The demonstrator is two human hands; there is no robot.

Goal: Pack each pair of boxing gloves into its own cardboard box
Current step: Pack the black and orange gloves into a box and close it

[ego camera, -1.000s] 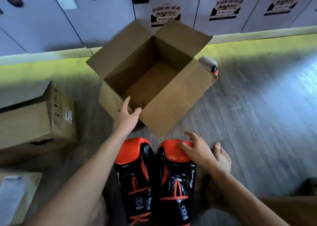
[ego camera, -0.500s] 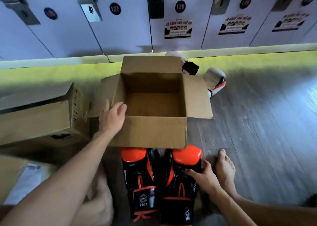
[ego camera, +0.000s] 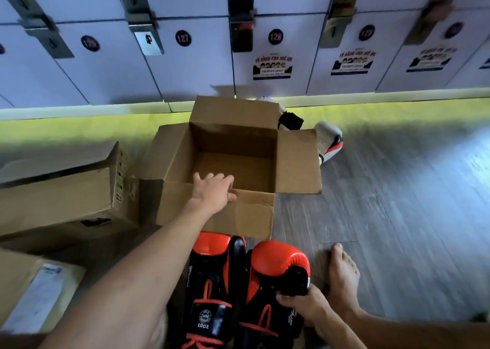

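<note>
Left hand [ego camera: 212,192] lies flat, fingers loose, on the open cardboard box's [ego camera: 233,141] near rim. Behind its wrist, on the floor [ego camera: 397,216], the left glove [ego camera: 214,277] touches the right glove [ego camera: 275,266], gripped at its side by the right hand [ego camera: 302,302]

A single wide-angle view from the wearer's head looks forward and steeply down at the floor [ego camera: 397,216]. Both forearms enter from the bottom edge, very close to the lens. The left hand [ego camera: 212,190] and the cardboard box [ego camera: 233,139] sit mid-frame, the right hand [ego camera: 305,302] and the right glove [ego camera: 275,266] lower centre. Lockers [ego camera: 106,78] bow across the top, farthest off.
</note>
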